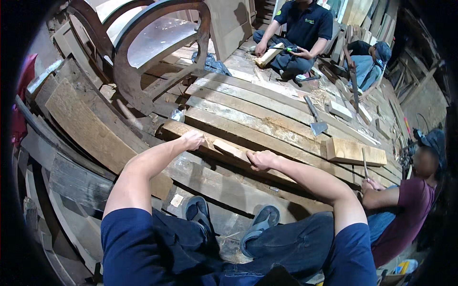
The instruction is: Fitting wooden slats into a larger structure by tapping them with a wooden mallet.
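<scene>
A long wooden beam (177, 127) lies across the slatted wooden platform in front of me. My left hand (193, 140) is closed over the beam's left part; whatever its fingers hold is hidden. My right hand (261, 160) is closed round the right end of a short, flat piece of wood (231, 149). That piece lies along the top of the beam, and its free end points toward my left hand.
A curved dark wooden frame (125, 62) stands at the far left, with curved boards (86, 124) nearer. An axe (316, 117) and a wood block (355, 151) lie to the right. Several people work around the platform, one close on my right holding a chisel-like tool (365, 162).
</scene>
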A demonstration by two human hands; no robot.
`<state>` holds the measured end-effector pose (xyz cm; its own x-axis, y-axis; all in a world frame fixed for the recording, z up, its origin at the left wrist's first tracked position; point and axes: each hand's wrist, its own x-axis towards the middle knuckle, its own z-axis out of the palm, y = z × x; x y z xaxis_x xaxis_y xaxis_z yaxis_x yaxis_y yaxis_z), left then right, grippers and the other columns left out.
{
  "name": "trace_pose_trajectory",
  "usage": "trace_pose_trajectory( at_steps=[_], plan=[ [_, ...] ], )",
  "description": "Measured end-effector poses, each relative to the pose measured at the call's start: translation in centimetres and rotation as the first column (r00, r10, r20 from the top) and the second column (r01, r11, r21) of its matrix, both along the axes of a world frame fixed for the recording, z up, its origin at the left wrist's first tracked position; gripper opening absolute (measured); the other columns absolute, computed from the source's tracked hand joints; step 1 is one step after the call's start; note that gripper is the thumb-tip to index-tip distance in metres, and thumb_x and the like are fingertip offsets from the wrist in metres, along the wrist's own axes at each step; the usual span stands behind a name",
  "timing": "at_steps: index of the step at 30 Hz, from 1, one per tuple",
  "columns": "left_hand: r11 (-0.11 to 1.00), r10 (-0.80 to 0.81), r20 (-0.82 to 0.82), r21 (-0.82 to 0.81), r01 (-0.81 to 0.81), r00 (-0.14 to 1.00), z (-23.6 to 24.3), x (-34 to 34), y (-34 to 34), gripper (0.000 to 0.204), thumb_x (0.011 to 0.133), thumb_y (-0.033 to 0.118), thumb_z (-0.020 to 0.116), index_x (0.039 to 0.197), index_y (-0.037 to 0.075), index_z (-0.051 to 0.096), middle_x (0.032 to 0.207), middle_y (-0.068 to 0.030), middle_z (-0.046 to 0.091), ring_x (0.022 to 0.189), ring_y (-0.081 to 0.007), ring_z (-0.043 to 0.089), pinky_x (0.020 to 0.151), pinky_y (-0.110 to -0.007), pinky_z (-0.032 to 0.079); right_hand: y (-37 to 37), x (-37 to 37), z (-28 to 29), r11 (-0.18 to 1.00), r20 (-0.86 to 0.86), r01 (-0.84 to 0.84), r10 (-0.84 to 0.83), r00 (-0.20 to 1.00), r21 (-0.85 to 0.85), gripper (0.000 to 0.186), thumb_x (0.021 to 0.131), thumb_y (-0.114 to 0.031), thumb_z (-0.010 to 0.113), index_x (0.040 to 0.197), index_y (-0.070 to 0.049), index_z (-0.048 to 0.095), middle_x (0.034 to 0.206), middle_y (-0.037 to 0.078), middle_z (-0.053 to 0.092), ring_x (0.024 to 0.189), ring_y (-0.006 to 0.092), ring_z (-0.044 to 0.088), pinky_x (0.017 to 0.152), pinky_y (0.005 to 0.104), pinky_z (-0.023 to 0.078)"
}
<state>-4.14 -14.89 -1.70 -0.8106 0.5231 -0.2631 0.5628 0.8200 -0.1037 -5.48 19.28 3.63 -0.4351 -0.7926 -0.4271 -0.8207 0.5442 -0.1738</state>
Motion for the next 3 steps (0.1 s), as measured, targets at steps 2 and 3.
trace_pose_trajectory(
  at_steps=[2,3],
  plan=[
    [0.999,0.041,0.003,0.003,-0.041,0.999,-0.3,0.1,-0.4,0.016,0.070,0.019,0.064,0.079,0.006,0.067,0.086,-0.0148,0.067,0.079,-0.0324,0.065,0.066,-0.040,0.054,-0.6,-0.4,-0.5,1.000,-0.009,-0.014,0.015,1.000,0.018,0.040,0.081,-0.028,0.055,0.106,-0.002,0.039,0.085,0.023,0.063,0.077,0.0396,0.063,0.064,0.0495,0.051],
    [0.993,0.107,0.033,-0.054,-0.106,0.994,0.4,0.4,0.9,0.018,0.066,0.019,0.067,0.080,0.006,0.067,0.091,-0.0173,0.066,0.082,-0.0322,0.065,0.070,-0.040,0.053,-0.5,-0.2,-0.5,0.999,0.002,-0.015,0.015,1.000,0.041,0.039,0.082,-0.028,0.055,0.106,-0.002,0.039,0.087,0.024,0.063,0.078,0.0393,0.063,0.065,0.0488,0.051]
  ],
)
